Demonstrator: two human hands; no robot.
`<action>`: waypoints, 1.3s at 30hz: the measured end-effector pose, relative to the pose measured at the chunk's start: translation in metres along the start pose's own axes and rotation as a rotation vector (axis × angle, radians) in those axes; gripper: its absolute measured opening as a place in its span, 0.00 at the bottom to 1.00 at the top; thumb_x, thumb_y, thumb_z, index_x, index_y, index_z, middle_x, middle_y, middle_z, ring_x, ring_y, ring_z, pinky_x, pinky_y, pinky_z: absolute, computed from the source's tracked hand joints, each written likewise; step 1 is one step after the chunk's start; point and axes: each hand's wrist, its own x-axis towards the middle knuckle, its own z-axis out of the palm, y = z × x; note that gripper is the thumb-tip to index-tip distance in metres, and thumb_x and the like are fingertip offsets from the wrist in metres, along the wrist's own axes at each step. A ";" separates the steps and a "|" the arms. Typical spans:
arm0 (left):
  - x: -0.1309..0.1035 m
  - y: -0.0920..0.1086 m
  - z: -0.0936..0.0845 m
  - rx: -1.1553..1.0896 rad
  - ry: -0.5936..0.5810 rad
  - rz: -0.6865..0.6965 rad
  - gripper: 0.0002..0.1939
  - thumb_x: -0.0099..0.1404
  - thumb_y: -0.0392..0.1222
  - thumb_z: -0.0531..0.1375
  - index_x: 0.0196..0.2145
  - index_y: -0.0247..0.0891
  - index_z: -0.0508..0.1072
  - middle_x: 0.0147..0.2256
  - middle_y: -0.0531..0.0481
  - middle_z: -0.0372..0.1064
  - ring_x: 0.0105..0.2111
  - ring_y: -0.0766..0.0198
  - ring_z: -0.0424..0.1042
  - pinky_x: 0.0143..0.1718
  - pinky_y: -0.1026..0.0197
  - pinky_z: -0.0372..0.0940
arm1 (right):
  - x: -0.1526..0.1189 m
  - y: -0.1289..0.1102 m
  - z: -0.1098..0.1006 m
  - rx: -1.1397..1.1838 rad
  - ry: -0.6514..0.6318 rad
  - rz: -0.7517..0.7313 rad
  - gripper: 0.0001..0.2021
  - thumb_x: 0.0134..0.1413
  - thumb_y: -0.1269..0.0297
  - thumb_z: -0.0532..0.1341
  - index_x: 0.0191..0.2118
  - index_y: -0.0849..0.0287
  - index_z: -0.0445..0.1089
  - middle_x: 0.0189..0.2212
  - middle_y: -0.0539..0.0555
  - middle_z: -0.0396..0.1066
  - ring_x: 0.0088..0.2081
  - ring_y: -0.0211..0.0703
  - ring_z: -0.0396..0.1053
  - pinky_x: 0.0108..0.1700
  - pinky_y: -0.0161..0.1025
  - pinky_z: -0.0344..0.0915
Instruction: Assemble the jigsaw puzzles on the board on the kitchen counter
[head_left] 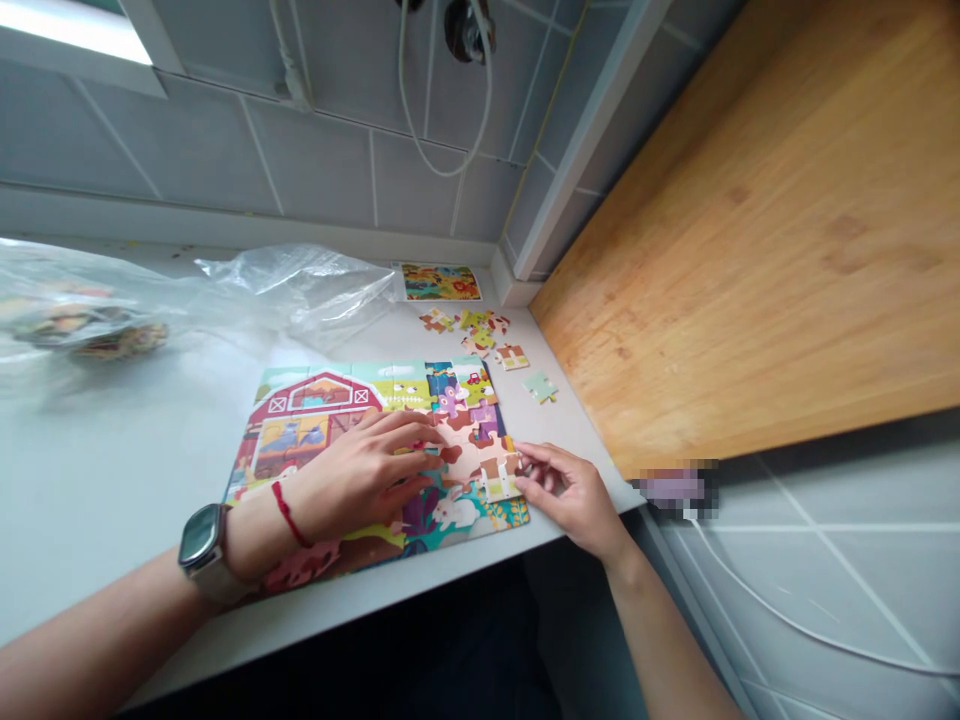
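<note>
A farm jigsaw puzzle (330, 395) with a red barn lies on the white counter, several pieces of its right part joined over a differently patterned board. My left hand (371, 460) rests across the middle of the puzzle, palm down with its fingers spread, fingertips on the cow pieces. At the puzzle's right edge, my right hand (559, 490) pinches a puzzle piece (499, 482) with brown and pale yellow areas, between thumb and fingers. A watch and a red cord are on my left wrist.
Loose puzzle pieces (480, 325) lie behind the puzzle, with a pale green piece (541, 387) to their right. A small picture card (440, 282) is near the back wall. Clear plastic bags (300, 290) cover the back left. A wooden panel (765, 230) borders the right side.
</note>
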 end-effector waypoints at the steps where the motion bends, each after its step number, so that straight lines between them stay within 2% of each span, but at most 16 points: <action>1: -0.001 -0.001 0.000 -0.011 -0.004 -0.006 0.15 0.76 0.39 0.59 0.58 0.44 0.76 0.56 0.43 0.74 0.60 0.49 0.70 0.59 0.45 0.70 | 0.000 -0.001 -0.001 -0.015 -0.019 -0.021 0.23 0.57 0.60 0.73 0.58 0.51 0.78 0.38 0.53 0.76 0.33 0.40 0.69 0.33 0.36 0.67; 4: -0.001 -0.002 -0.001 -0.029 -0.006 -0.009 0.14 0.77 0.40 0.59 0.57 0.43 0.76 0.56 0.42 0.74 0.60 0.49 0.70 0.59 0.45 0.70 | -0.001 -0.005 -0.005 -0.074 -0.099 -0.073 0.26 0.54 0.60 0.75 0.59 0.50 0.77 0.41 0.53 0.75 0.36 0.41 0.70 0.35 0.36 0.68; 8: -0.001 0.000 -0.001 -0.039 -0.038 -0.001 0.12 0.76 0.40 0.59 0.54 0.44 0.78 0.57 0.44 0.74 0.62 0.49 0.68 0.62 0.43 0.68 | -0.004 -0.009 -0.012 -0.135 -0.171 -0.077 0.23 0.56 0.61 0.74 0.58 0.51 0.78 0.43 0.54 0.75 0.38 0.42 0.72 0.37 0.36 0.70; 13: -0.001 0.002 0.000 -0.050 -0.044 0.027 0.15 0.75 0.38 0.59 0.56 0.47 0.77 0.59 0.46 0.73 0.62 0.48 0.68 0.64 0.40 0.65 | -0.007 -0.011 -0.015 -0.145 -0.235 -0.124 0.23 0.57 0.61 0.75 0.58 0.52 0.78 0.46 0.55 0.75 0.47 0.46 0.75 0.50 0.40 0.72; 15: -0.002 0.003 0.000 -0.059 -0.044 0.027 0.17 0.75 0.38 0.60 0.58 0.49 0.76 0.59 0.47 0.73 0.61 0.49 0.69 0.64 0.41 0.65 | -0.008 -0.011 -0.014 -0.171 -0.245 -0.140 0.23 0.56 0.61 0.75 0.57 0.51 0.78 0.45 0.55 0.74 0.48 0.46 0.75 0.52 0.41 0.71; 28: -0.001 0.014 0.003 -0.053 -0.052 0.059 0.14 0.76 0.44 0.60 0.56 0.47 0.78 0.61 0.42 0.71 0.59 0.47 0.70 0.60 0.45 0.67 | -0.008 -0.012 -0.005 -0.208 -0.230 -0.188 0.19 0.57 0.60 0.75 0.54 0.51 0.79 0.43 0.54 0.73 0.47 0.47 0.74 0.50 0.41 0.72; 39: 0.000 0.012 0.003 -0.065 -0.070 0.059 0.13 0.76 0.44 0.60 0.55 0.47 0.79 0.61 0.43 0.71 0.58 0.48 0.71 0.59 0.46 0.66 | -0.008 -0.010 -0.006 -0.187 -0.224 -0.169 0.19 0.55 0.58 0.76 0.52 0.50 0.78 0.44 0.54 0.73 0.48 0.47 0.74 0.51 0.42 0.71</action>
